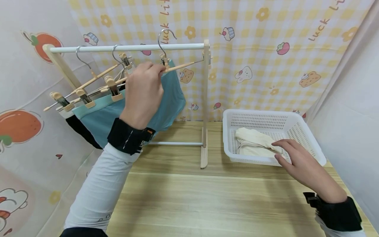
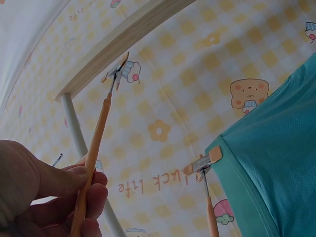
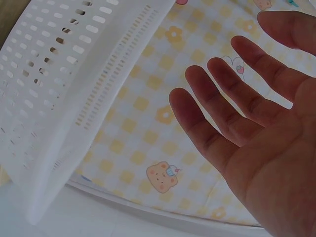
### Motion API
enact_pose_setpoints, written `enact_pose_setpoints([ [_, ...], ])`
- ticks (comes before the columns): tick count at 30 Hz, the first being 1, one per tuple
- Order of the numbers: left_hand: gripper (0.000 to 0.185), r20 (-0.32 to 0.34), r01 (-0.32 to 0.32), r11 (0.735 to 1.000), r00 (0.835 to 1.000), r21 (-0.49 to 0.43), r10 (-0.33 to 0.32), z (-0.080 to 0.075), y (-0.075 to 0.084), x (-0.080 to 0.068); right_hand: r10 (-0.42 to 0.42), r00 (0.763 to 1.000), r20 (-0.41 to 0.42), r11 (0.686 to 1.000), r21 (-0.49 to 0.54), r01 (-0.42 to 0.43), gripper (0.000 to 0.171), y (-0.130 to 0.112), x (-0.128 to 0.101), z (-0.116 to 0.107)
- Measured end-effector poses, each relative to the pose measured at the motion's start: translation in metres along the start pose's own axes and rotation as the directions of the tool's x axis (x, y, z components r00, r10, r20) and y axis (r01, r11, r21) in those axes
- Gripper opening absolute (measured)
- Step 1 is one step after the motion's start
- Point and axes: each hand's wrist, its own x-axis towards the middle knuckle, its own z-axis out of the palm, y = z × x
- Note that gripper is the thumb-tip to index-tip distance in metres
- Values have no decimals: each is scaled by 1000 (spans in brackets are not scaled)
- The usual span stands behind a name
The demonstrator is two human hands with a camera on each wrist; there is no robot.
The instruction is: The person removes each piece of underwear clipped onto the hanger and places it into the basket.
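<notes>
My left hand (image 1: 144, 95) pinches the wooden bar of a clip hanger (image 2: 98, 133) between thumb and fingers. The clip at that hanger's far end (image 2: 117, 71) has no cloth in it, and its metal hook (image 1: 161, 41) rises beside the rack's rail. Teal shorts (image 1: 173, 98) hang by clips from another hanger behind this hand. Fingers spread and relaxed, my right hand (image 1: 305, 166) hovers over the near right side of a white plastic basket (image 1: 266, 114). Its fingertips are close to folded cream cloth (image 1: 254, 135) inside; its palm (image 3: 276, 163) holds nothing.
The rack's white rail (image 1: 127, 48) rests on wooden posts, the right post (image 1: 205, 98) standing between shorts and basket. A black garment (image 1: 83, 133) hangs behind the teal one at left. A wooden table (image 1: 213, 204) lies below, with a checked curtain (image 1: 251, 42) behind.
</notes>
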Motion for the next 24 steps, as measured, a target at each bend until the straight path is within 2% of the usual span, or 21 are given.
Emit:
enact_pose_setpoints([
  [5,25,43,13,1000,999,22,-14,10,2,9,-7,1000,11,1000,20,7,38,-6,1,0],
  [11,24,81,20,999,996,30,-23,21,6,12,-31,999,4,999,29,31,40,-13,3,3],
  [16,25,110,-10,999,994,44,5,30,12,11,-65,998,-25,998,16,65,40,-19,5,6],
  [24,26,149,-21,998,989,55,13,41,20,1,-69,998,-10,997,29,70,41,-25,7,7],
])
